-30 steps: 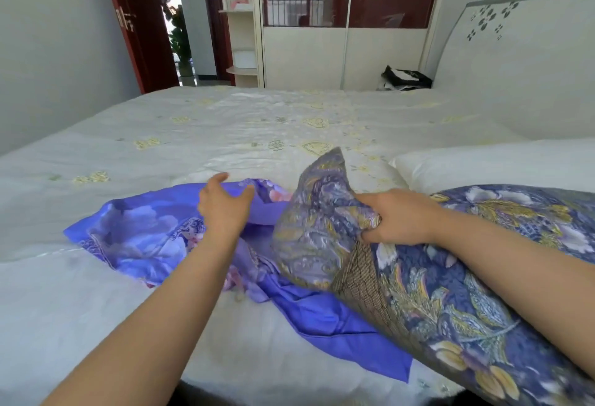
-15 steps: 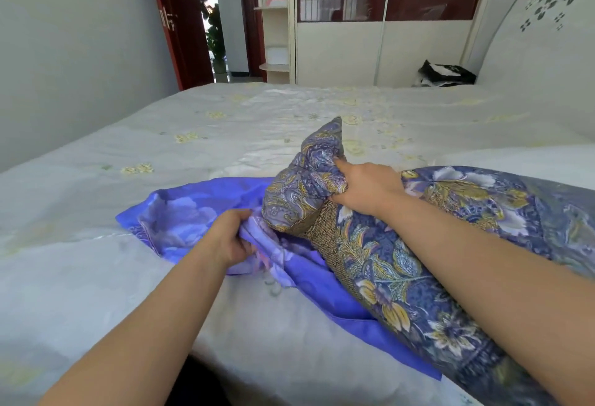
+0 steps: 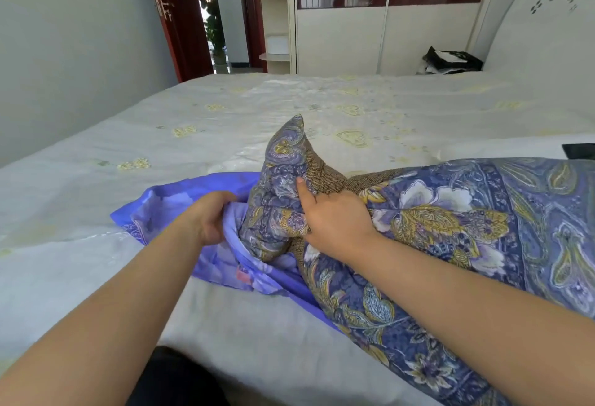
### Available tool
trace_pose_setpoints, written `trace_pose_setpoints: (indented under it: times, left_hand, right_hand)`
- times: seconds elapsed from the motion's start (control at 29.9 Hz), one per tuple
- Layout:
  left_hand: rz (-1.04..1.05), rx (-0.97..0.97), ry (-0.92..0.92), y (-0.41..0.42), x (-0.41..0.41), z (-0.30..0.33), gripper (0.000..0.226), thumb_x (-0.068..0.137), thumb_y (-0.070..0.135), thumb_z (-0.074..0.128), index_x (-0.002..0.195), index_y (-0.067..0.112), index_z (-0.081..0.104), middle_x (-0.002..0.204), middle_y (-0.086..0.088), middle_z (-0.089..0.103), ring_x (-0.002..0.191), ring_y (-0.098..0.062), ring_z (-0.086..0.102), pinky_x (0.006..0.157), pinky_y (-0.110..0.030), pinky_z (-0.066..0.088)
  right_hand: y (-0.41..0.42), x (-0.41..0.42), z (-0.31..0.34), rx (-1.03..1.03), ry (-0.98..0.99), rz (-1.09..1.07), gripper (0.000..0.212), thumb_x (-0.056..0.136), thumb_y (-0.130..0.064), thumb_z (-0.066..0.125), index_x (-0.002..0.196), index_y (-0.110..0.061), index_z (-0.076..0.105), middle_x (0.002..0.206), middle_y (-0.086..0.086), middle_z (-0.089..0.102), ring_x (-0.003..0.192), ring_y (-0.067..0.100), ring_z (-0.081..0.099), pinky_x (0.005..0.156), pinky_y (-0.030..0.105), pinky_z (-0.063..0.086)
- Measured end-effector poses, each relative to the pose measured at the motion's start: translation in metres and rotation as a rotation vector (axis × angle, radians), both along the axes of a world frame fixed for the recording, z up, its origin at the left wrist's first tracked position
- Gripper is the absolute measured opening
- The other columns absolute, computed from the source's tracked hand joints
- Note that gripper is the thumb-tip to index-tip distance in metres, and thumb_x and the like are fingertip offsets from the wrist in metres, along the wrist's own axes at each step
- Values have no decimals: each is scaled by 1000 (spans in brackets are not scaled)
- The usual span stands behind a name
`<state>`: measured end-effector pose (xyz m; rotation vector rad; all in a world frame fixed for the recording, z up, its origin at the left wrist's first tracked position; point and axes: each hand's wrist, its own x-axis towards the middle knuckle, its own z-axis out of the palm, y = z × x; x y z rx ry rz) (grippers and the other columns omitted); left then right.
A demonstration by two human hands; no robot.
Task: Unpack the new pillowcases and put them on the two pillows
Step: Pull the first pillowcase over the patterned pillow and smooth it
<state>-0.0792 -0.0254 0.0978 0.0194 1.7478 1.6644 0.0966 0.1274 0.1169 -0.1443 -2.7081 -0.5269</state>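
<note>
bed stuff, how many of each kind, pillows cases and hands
pillows: 2, patterned pillow and white pillow
cases: 1, blue case
hands: 2, left and right
total: 5

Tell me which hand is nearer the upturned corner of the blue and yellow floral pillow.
Right. The right hand grips the floral pillow just below its upturned corner, index finger pointing up at it. The left hand grips the plain purple-blue pillowcase, farther left and lower.
</note>
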Motion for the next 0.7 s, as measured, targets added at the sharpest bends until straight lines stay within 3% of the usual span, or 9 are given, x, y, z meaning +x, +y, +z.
trace_pose_setpoints:
  times: [0.1,0.13,0.23,0.3,0.37,0.43,0.5,0.6,0.7]
  left_hand:
    - [-80,-280,213,7,-1,9,20,83,5,51,68,6,64,67,-13,65,57,-25,61,68,-33,50]
    - [-38,-373,359,10,-5,12,14,81,3,53,69,7,58,66,-14,60,60,-26,56,65,-33,48]
    - [116,-559,788,18,-12,23,21,80,-3,45,66,12,44,72,-12,49,73,-26,46,61,-29,37]
    - [188,-514,884,23,-17,31,14,80,-1,43,79,12,47,82,-10,52,79,-26,48,67,-30,38]
    - [158,-508,921,32,-19,44,11,84,5,47,90,13,51,86,-9,54,82,-26,50,71,-30,40]
    - [48,-552,952,41,-20,57,12,85,8,50,74,10,53,72,-10,53,72,-27,47,65,-29,37]
    - [67,-542,994,48,-17,72,23,83,10,52,60,7,53,60,-11,48,64,-27,42,59,-28,35]
    - [129,-368,1002,63,-6,93,14,70,5,52,70,0,65,67,-10,55,67,-24,48,59,-31,43]
    - [9,-339,1168,82,27,108,18,71,3,51,75,13,65,76,-5,63,75,-23,55,65,-28,44]
  right_hand:
    - [1,7,-5,-20,41,46,92,86,-49,56,150,-4,6,98,8,64,83,26,61,66,33,32]
    - [1,7,-6,-21,51,54,93,85,-50,57,150,-4,9,97,9,64,82,26,62,66,33,32]
    - [1,10,-8,21,68,70,95,72,-53,68,145,-4,31,81,6,67,67,23,62,59,30,34]
    - [-2,10,-11,44,91,72,96,55,-56,78,133,-5,52,65,4,65,53,21,59,54,26,36]
    - [-3,9,-14,42,128,113,94,47,-55,81,126,-7,59,61,3,64,49,21,58,53,26,41]
    - [-4,11,-15,35,129,145,92,46,-53,82,124,-9,61,61,2,64,49,21,59,54,27,43]
    - [-5,12,-14,36,106,152,91,49,-54,82,126,-11,60,64,2,66,51,20,61,55,27,42]
    - [-10,12,-14,71,5,184,86,67,-55,72,137,-12,48,76,3,69,63,22,64,60,30,41]
    - [-8,14,-11,58,-18,208,79,77,-51,65,141,-12,41,86,4,69,73,24,66,63,31,38]
